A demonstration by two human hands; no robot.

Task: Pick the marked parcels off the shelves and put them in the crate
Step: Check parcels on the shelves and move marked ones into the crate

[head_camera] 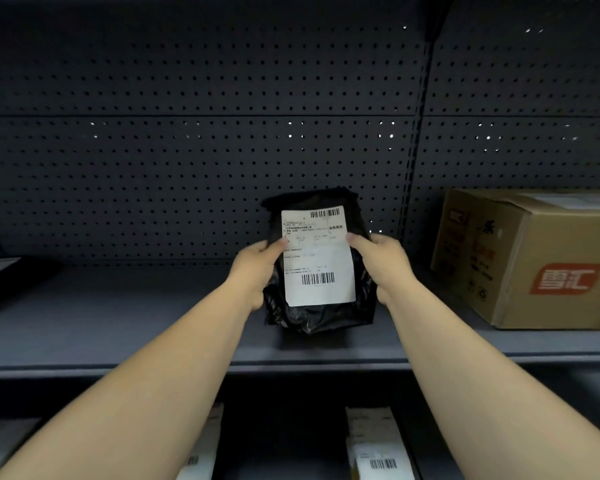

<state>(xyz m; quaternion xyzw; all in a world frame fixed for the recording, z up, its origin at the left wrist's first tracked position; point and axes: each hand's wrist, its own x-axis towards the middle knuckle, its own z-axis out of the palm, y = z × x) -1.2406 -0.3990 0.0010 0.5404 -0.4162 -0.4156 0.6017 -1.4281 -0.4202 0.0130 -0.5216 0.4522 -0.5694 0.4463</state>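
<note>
A black plastic parcel [317, 315] with a white shipping label stands upright on the grey shelf [118, 323], near the middle of the view. My left hand [255, 268] grips its left side, thumb on the label's edge. My right hand [383, 263] grips its right side in the same way. Both arms reach forward over the shelf's front lip. No crate is in view.
A brown cardboard box [530, 258] with a red logo sits on the same shelf at the right. A dark flat item [4, 275] lies at the far left. Labelled parcels [378, 448] rest on the lower shelf. A perforated back panel [201, 150] closes the rear.
</note>
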